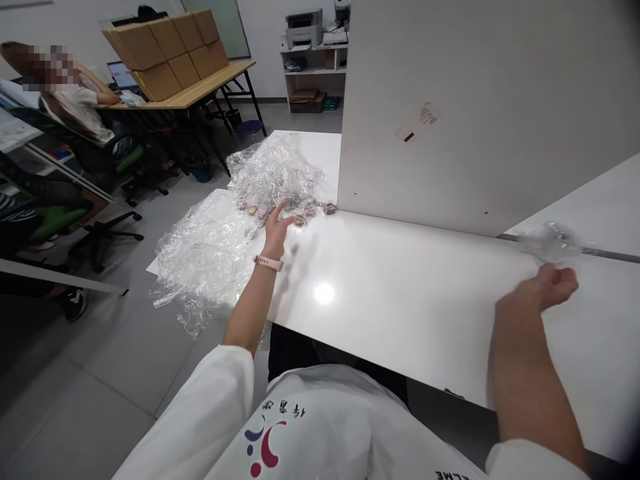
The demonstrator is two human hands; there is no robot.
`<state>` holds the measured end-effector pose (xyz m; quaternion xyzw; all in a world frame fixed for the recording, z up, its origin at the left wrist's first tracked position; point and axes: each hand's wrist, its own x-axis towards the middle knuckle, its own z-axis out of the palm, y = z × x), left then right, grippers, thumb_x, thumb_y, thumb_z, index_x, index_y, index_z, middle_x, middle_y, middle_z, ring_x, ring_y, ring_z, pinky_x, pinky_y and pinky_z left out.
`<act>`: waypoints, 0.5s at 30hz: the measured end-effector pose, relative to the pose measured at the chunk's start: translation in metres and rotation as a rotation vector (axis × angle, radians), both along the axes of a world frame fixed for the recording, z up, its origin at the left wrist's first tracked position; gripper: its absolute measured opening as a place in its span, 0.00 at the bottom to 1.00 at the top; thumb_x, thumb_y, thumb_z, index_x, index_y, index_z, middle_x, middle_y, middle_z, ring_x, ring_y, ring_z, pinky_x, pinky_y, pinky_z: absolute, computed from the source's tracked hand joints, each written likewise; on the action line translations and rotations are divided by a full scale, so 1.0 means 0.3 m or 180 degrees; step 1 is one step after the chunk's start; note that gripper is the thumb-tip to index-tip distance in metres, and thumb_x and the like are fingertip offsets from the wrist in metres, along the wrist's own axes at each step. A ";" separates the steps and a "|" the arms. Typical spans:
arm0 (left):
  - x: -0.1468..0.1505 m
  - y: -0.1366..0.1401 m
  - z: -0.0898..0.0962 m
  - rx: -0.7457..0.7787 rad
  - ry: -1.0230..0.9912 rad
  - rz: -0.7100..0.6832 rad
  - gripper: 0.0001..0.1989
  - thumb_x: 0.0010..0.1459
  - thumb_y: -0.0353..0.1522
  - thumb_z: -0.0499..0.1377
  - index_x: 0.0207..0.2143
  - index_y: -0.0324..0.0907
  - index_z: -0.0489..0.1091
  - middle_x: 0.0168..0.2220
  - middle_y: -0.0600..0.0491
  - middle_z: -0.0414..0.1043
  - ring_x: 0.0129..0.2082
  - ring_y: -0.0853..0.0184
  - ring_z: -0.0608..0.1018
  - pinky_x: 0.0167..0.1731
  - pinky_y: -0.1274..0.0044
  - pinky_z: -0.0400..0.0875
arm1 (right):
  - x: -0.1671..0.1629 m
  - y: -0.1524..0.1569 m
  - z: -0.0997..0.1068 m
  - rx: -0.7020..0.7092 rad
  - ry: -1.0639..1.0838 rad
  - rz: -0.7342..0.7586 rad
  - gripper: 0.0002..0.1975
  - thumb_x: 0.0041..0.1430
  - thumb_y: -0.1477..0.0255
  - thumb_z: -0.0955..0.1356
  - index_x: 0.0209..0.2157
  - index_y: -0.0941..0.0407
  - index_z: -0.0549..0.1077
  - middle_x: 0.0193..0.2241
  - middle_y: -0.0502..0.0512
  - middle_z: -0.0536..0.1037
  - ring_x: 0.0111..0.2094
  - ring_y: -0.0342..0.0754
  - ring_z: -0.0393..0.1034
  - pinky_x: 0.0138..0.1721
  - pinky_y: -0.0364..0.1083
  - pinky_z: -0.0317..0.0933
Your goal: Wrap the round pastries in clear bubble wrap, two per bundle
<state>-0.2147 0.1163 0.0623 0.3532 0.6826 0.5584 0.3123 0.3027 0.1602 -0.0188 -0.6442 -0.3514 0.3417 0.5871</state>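
My left hand reaches over the left part of the white table with its fingers spread, holding nothing that I can see. Just beyond its fingertips lie several small round wrapped pieces in brown, pink and gold; their kind is too small to tell. A heap of clear plastic bags rises behind them, and a second heap of clear plastic spreads to the left. At the right, my right hand is closed, with a crumpled clear plastic bag at its fingers.
A tall white panel stands along the back of the white table. On the left, a person sits by a wooden desk with stacked cardboard boxes. A shelf with a printer stands at the back.
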 end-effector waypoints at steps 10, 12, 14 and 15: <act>0.419 -0.353 -0.045 0.0199 -0.0778 -0.1626 0.32 0.59 0.32 0.62 0.65 0.50 0.61 0.67 0.48 0.60 0.66 0.56 0.64 0.58 0.62 0.68 | -0.317 -0.406 0.018 -0.0404 0.1156 0.0217 0.20 0.48 0.56 0.74 0.39 0.51 0.72 0.35 0.58 0.80 0.43 0.56 0.77 0.50 0.58 0.73; 0.531 -0.477 -0.077 0.0124 -0.1117 -0.2104 0.32 0.57 0.32 0.63 0.64 0.51 0.63 0.67 0.48 0.60 0.65 0.55 0.65 0.59 0.62 0.68 | -0.439 -0.456 0.069 -0.0915 0.1650 0.1261 0.29 0.52 0.47 0.71 0.47 0.52 0.70 0.40 0.61 0.81 0.45 0.57 0.78 0.47 0.59 0.74; 0.603 -0.571 -0.090 -0.0052 -0.1364 -0.2608 0.32 0.56 0.33 0.65 0.63 0.50 0.66 0.65 0.47 0.63 0.63 0.54 0.69 0.56 0.63 0.70 | -0.544 -0.494 0.111 -0.1268 0.1938 0.2012 0.33 0.54 0.45 0.69 0.56 0.48 0.66 0.48 0.61 0.79 0.48 0.56 0.77 0.46 0.57 0.75; 0.619 -0.604 -0.088 -0.0177 -0.1431 -0.2900 0.31 0.56 0.34 0.66 0.62 0.50 0.67 0.63 0.46 0.67 0.60 0.54 0.72 0.53 0.65 0.73 | -0.580 -0.508 0.123 -0.1359 0.1926 0.2147 0.34 0.54 0.48 0.71 0.59 0.47 0.64 0.50 0.59 0.79 0.48 0.55 0.77 0.46 0.55 0.75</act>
